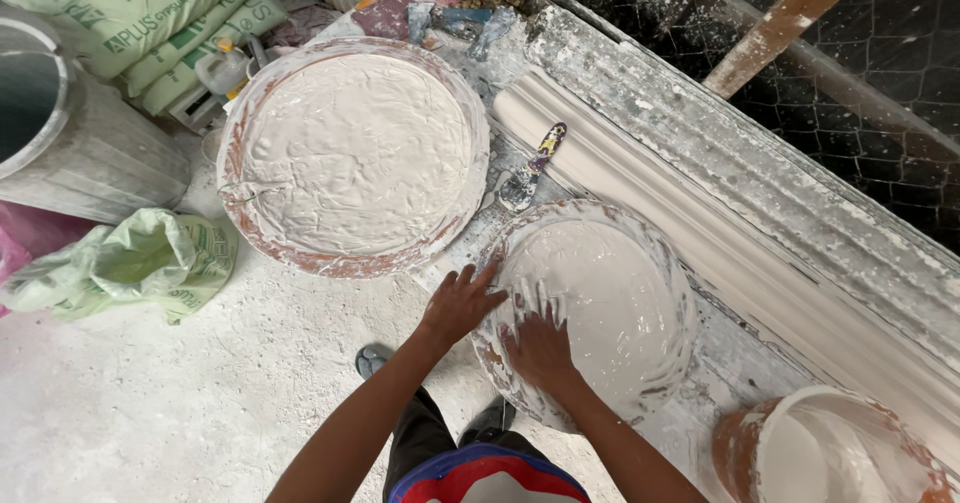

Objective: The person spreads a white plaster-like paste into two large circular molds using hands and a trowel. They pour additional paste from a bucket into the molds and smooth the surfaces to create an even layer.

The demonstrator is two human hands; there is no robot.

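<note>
The right hand [540, 351] lies flat, fingers spread, in the wet plaster of the near basin [680, 293], left hand [460, 303] splayed on its rim; likely heavy, slippery, best gripped under the rim.

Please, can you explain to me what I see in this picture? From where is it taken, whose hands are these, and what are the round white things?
The picture comes from a camera worn on a person's head, looking down at their own two bare arms. The left hand rests on the rim of the near round basin, which is full of wet white plaster. The right hand presses into that plaster. Neither hand holds anything. A larger basin of plaster sits beyond, with a scraper between them. A long white moulding lies on the bench, and a bucket stands at lower right.
</note>
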